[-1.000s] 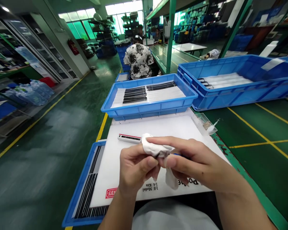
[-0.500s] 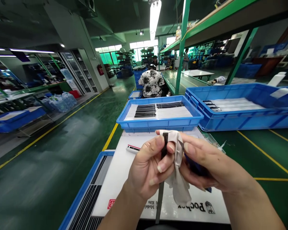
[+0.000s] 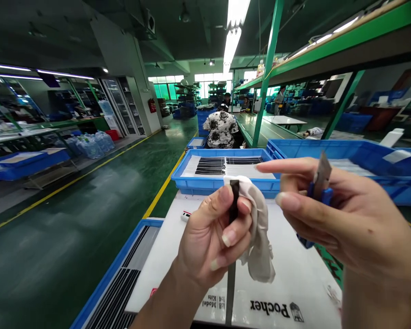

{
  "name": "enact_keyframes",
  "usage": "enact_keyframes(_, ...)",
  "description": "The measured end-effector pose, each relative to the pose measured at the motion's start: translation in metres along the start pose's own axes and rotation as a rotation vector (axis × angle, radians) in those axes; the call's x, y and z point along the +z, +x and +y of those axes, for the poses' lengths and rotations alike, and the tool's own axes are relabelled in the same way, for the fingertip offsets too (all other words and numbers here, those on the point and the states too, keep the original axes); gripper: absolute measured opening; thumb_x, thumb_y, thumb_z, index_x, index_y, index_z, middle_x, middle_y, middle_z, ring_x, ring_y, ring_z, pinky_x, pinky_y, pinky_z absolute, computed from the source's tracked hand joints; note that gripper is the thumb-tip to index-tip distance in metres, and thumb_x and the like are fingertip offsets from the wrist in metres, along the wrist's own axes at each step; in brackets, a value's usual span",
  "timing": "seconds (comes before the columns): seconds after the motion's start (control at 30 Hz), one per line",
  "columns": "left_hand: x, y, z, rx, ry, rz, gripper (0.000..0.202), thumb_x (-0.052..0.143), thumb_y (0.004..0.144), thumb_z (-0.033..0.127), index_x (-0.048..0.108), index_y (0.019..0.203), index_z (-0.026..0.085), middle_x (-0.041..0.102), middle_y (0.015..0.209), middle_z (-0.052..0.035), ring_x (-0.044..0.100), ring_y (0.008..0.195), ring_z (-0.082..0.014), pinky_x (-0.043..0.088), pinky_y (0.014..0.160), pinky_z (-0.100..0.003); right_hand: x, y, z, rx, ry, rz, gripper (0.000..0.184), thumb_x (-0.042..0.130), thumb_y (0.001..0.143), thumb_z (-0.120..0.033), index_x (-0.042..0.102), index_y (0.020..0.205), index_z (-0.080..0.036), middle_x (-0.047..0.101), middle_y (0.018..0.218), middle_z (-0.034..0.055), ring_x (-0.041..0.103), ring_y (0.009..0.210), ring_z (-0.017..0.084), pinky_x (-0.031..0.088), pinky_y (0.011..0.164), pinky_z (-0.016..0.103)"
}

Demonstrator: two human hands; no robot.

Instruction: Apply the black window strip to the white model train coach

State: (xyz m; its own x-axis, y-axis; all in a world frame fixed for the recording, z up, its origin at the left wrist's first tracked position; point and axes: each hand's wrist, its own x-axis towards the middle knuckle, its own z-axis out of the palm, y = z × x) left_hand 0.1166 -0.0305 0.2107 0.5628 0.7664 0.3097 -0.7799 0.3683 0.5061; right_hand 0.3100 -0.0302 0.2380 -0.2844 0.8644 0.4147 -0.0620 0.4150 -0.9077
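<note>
At lower left, a blue tray [image 3: 110,276] holds rows of black strips [image 3: 121,292]. Right of it, a small white piece with red and black markings [image 3: 185,215] lies on a white board [image 3: 281,278], partly hidden by the left hand [image 3: 207,242]. That hand's grip is closed: thumb and fingers pinch a dark strip [image 3: 234,194], held upright above the board, with a white cloth [image 3: 260,233] bunched against it and hanging to the right. A dark band extends below the hand toward the board's near edge. Beyond sits another blue tray [image 3: 198,185] of black strips. On the right, the right hand [image 3: 352,219], apart from the cloth, has its grip folded around a blue-handled knife [image 3: 320,185], blade up, index finger extended leftward. Behind it stands a larger blue bin [image 3: 406,188].
</note>
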Motion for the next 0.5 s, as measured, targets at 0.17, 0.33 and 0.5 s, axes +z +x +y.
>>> enact_keyframes(0.17, 0.005, -0.003, -0.002, -0.032, -0.018, -0.047, 0.027, 0.074, 0.097, 0.035, 0.079, 0.084, 0.011, 0.052, 0.051, 0.0039, 0.04, 0.032, -0.0039, 0.045, 0.034, -0.009, 0.019, 0.013, -0.021, -0.084, -0.031, -0.065, 0.017, 0.083, 0.097, -0.039, 0.083, 0.114, -0.037, 0.056, 0.069, -0.004, 0.037, 0.046, 0.004, 0.026, 0.036, 0.016)
enact_keyframes(0.33, 0.01, -0.003, -0.002, -0.008, 0.003, -0.055, 0.028, 0.075, 0.096, 0.037, 0.079, 0.084, 0.012, 0.053, 0.052, 0.004, 0.041, 0.032, -0.0037, 0.046, 0.035, -0.009, 0.026, 0.017, -0.023, -0.106, 0.035, -0.092, 0.015, 0.081, 0.098, -0.03, 0.084, 0.112, -0.033, 0.059, 0.069, -0.0031, 0.046, 0.047, 0.005, 0.026, 0.034, 0.015)
enact_keyframes(0.5, 0.009, -0.003, -0.001, -0.014, 0.001, -0.066, 0.028, 0.075, 0.095, 0.037, 0.079, 0.085, 0.011, 0.053, 0.053, 0.0041, 0.041, 0.033, -0.0033, 0.047, 0.036, -0.008, 0.026, 0.017, -0.021, -0.078, 0.14, -0.218, 0.018, 0.072, 0.105, -0.029, 0.081, 0.12, -0.032, 0.078, 0.086, 0.0006, 0.075, 0.069, 0.015, 0.053, 0.046, 0.016)
